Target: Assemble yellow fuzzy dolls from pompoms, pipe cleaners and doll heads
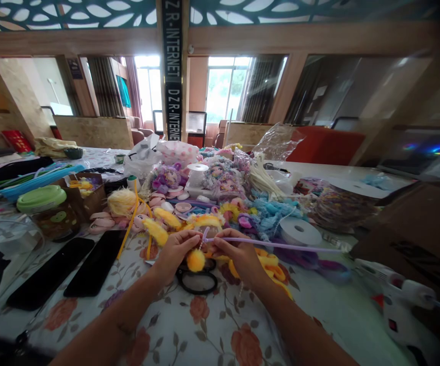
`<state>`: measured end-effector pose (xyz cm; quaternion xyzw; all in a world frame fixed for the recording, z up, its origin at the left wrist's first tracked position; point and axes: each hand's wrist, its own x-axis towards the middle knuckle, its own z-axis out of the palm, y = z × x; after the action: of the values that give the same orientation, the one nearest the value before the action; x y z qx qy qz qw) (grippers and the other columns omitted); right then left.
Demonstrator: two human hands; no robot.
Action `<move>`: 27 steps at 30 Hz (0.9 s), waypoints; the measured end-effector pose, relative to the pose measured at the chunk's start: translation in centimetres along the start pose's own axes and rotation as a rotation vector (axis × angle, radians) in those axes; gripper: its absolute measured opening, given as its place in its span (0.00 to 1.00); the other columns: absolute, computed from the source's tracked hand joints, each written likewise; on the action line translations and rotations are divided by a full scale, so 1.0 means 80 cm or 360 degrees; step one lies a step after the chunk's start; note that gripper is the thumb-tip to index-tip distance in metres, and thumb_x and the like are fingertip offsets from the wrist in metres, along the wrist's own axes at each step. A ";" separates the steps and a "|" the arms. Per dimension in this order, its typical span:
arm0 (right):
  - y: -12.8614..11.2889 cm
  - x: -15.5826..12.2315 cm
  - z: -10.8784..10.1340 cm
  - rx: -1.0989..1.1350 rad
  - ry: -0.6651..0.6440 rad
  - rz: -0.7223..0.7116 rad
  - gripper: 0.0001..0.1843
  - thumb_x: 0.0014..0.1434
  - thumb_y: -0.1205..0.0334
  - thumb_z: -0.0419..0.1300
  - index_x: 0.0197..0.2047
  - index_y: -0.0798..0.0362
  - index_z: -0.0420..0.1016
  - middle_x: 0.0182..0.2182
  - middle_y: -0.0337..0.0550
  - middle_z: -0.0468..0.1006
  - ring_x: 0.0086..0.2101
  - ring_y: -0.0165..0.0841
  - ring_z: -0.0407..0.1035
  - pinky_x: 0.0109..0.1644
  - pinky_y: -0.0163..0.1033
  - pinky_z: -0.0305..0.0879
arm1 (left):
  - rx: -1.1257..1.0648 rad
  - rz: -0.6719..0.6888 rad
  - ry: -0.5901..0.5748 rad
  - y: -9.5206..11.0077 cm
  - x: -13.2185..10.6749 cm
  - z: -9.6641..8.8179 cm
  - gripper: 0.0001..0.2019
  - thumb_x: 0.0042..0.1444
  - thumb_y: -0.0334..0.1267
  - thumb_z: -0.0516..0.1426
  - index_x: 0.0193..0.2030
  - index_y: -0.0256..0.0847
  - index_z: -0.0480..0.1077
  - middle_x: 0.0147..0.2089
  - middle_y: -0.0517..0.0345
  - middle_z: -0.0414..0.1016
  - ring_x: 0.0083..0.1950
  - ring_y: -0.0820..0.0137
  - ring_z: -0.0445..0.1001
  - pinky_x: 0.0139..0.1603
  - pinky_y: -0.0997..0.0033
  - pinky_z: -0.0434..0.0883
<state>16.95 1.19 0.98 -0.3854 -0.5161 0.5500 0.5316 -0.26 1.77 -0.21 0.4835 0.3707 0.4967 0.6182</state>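
Between my two hands runs a lavender pipe cleaner (281,245), its short end bent upward and its long end reaching out to the right. My left hand (175,252) pinches it near the bend with thumb and forefinger. Just right of the bend, the fingers of my right hand (240,255) are closed on the stem. A yellow pompom (196,260) dangles on a beaded string beneath my fingertips; which fingers hold the string is hidden. Below lie black-handled scissors (197,282), partly covered. Yellow fluffy pieces (155,231) are just beyond my left hand.
Two black phones (94,264) and a green-lidded jar (46,208) are at left. Dolls, trims and plastic bags heap up ahead, with a white spool (300,231) at right. A glue gun (399,295) and a cardboard box (406,234) stand on the far right.
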 end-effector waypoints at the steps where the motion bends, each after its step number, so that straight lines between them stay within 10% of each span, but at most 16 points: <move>1: 0.000 0.003 0.000 0.0019 0.0028 -0.0016 0.13 0.47 0.54 0.68 0.29 0.54 0.73 0.24 0.40 0.79 0.26 0.31 0.74 0.32 0.35 0.72 | -0.0001 -0.0021 0.0059 0.002 0.001 0.000 0.16 0.46 0.46 0.64 0.37 0.37 0.75 0.33 0.57 0.76 0.34 0.72 0.71 0.36 0.75 0.66; 15: 0.005 0.016 0.013 0.0048 0.0117 0.0047 0.16 0.45 0.52 0.69 0.27 0.55 0.71 0.23 0.42 0.80 0.25 0.33 0.74 0.32 0.38 0.73 | 0.0612 0.0394 0.0239 -0.010 0.008 -0.002 0.17 0.45 0.42 0.64 0.38 0.40 0.63 0.31 0.61 0.69 0.32 0.72 0.68 0.33 0.74 0.63; 27: -0.001 0.022 -0.001 -0.0811 0.0280 -0.0540 0.09 0.51 0.56 0.65 0.24 0.50 0.73 0.26 0.41 0.75 0.32 0.37 0.69 0.38 0.41 0.63 | 0.0722 0.0452 0.0376 0.003 0.021 -0.003 0.07 0.48 0.39 0.61 0.30 0.38 0.74 0.31 0.56 0.75 0.34 0.67 0.71 0.37 0.70 0.66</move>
<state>16.79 2.93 1.31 -0.4606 -0.6462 0.2712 0.5448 -0.19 3.45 -0.02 0.5952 0.4703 0.5356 0.3711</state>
